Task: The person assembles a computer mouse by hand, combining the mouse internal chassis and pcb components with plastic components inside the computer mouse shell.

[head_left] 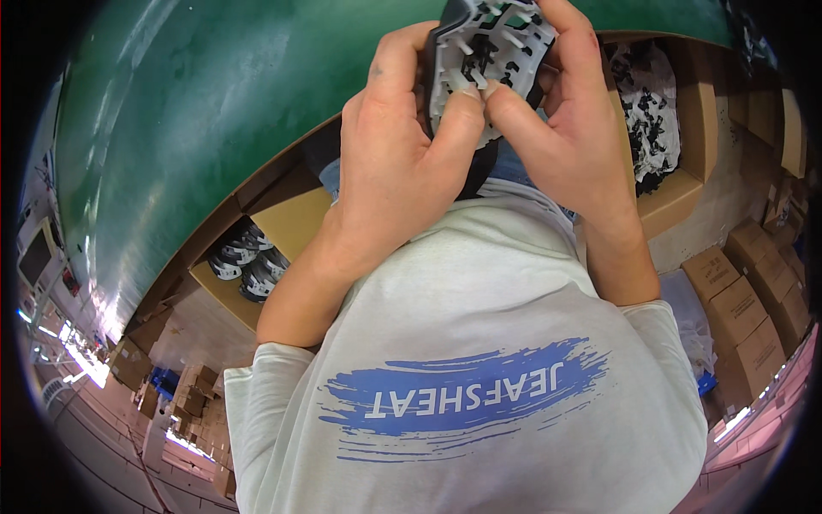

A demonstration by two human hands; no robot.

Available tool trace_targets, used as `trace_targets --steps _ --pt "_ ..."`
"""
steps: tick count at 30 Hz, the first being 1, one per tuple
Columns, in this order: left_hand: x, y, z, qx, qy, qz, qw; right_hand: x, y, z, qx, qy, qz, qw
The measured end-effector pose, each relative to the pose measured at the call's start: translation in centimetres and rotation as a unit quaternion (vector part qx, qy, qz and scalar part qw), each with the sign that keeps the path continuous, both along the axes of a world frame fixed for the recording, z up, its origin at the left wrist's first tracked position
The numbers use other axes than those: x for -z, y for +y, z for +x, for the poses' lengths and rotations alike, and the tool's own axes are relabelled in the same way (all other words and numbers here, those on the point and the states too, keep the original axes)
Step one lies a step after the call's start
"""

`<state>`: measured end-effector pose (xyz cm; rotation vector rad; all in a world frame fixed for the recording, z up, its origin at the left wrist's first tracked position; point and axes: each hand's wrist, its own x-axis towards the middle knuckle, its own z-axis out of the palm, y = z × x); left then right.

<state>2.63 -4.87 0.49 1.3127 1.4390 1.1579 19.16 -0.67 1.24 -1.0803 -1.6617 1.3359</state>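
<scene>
Both hands hold a black-and-white plastic housing (505, 47) up over the table's near edge, its inner side facing me. Pegs, ribs and small black pieces fill its pale inside. My left hand (402, 128) wraps its left side, thumb pressed inside near the lower part. Opposite it, my right hand (561, 120) grips the right side, and its thumb tip pushes in right beside the left thumb. What lies under the thumb tips is too small to make out. Fingers behind the housing are partly hidden.
A green tabletop (214, 94) spreads ahead and left. To the left, an open carton (291, 221) holds several black-and-white housings. On the right, another carton (698, 111) contains small black parts (646, 111) on white plastic. Stacked brown boxes (741, 325) stand farther right.
</scene>
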Motion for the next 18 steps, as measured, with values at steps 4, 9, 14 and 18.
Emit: trace_targets --steps 4,9,14,18 --pt "-2.1 0.2 -0.8 0.117 -0.086 -0.089 0.985 0.1 0.5 0.7 0.019 0.11 -0.129 0.985" --pt "-0.9 -0.3 -0.6 0.11 -0.168 -0.103 0.974 0.7 0.5 1.0 0.014 0.13 -0.161 0.978" --pt "-1.3 0.1 -0.5 0.079 -0.2 -0.133 0.967 -1.0 1.0 0.7 0.012 0.124 -0.23 0.965" --pt "-1.0 0.8 -0.7 0.078 -0.233 -0.176 0.953 -0.3 1.0 1.0 0.011 0.127 -0.202 0.971"
